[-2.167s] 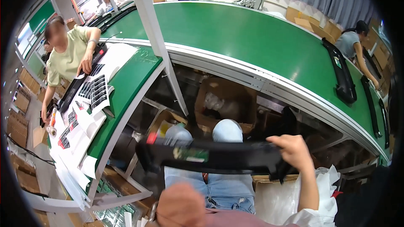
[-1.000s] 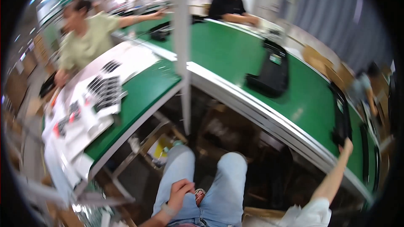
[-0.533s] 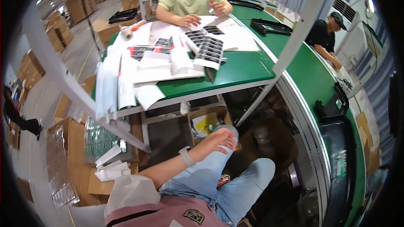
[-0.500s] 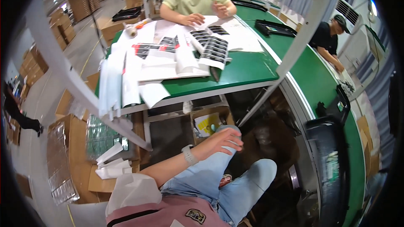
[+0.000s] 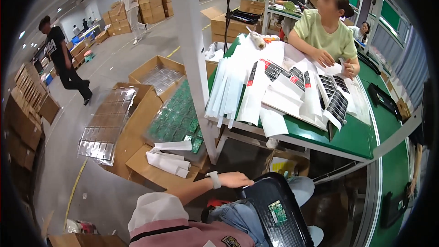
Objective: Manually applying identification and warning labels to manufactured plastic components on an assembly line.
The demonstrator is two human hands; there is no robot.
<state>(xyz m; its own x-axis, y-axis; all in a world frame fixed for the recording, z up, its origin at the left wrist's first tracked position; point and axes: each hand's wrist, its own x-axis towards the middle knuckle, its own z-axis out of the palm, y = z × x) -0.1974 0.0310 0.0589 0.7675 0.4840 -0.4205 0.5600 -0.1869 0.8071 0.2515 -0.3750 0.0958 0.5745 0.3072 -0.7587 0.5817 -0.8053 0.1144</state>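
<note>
A black plastic housing (image 5: 267, 196) with rounded corners lies tilted over my lap and knees. On its inner face sits a small green circuit board (image 5: 277, 212). My left hand (image 5: 235, 179), with a pale watch on its wrist, grips the upper left edge of the housing; its fingertips are partly hidden there. My right hand does not show. Beyond the housing, a person's hands (image 5: 336, 63) rest over label sheets (image 5: 336, 105) on the green-topped table (image 5: 352, 139).
Left of me are an open carton of green circuit boards (image 5: 176, 114), clear plastic trays (image 5: 107, 123) and white paper strips (image 5: 169, 160). A white post (image 5: 197, 64) rises at the table's corner. A green conveyor (image 5: 393, 174) carrying another black housing (image 5: 394, 208) runs along the right.
My view has turned left. The housing that was over the conveyor at the right is now over my lap, and my left hand, empty before, now grips its edge.
</note>
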